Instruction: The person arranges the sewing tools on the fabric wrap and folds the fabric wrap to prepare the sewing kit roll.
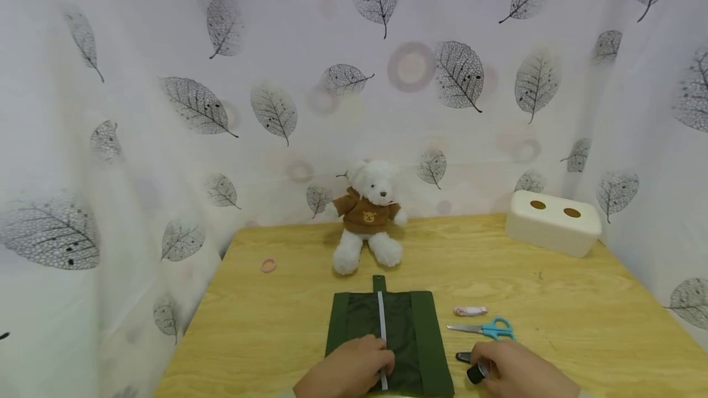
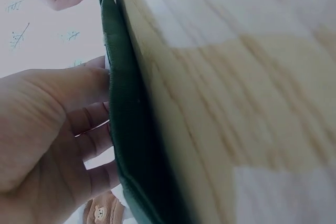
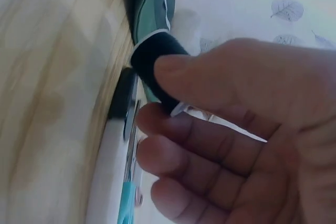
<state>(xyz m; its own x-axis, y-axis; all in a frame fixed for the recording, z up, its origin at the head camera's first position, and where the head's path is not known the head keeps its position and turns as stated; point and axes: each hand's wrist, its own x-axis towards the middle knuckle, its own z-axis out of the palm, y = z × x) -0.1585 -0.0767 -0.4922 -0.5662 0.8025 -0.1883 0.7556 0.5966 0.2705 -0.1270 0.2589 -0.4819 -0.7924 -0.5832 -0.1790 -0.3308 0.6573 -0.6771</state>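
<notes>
A dark green fabric piece (image 1: 434, 343) with a snap tab at its top lies flat on the table. Down its dark middle panel runs a narrow pale grey strip (image 1: 381, 312). My left hand (image 1: 350, 366) rests on the fabric, its fingertips touching it beside and over the strip; in the left wrist view the fingers of the left hand (image 2: 58, 124) meet the cloth's surface. At the fabric's right, my right hand (image 1: 517, 368) pinches a spool of black thread (image 3: 157, 61) between thumb and forefinger. The spool is just above the table.
Beside the right hand lie a black-ended item (image 1: 463, 357), partly covered, blue-handled scissors (image 1: 487, 328) and a small pink-and-white bundle (image 1: 470, 311). Behind sit a white teddy bear (image 1: 367, 217), a pink ring (image 1: 268, 265) and a cream box (image 1: 553, 226).
</notes>
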